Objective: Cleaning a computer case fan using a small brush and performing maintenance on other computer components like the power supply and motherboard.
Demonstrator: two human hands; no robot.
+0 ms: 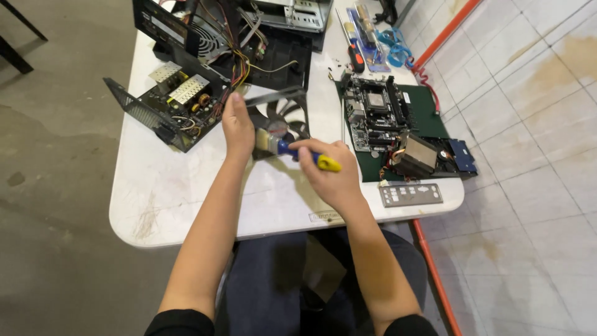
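My left hand grips the near edge of a black case fan and holds it tilted up off the white table. My right hand is closed around a paintbrush with a blue and yellow handle. Its pale bristles rest against the fan beside my left thumb. Wires run from the fan area back to the opened power supply.
A motherboard lies on a green mat at the right, with a heatsink and a metal port plate near the table edge. A computer case, screwdrivers and cables sit at the back.
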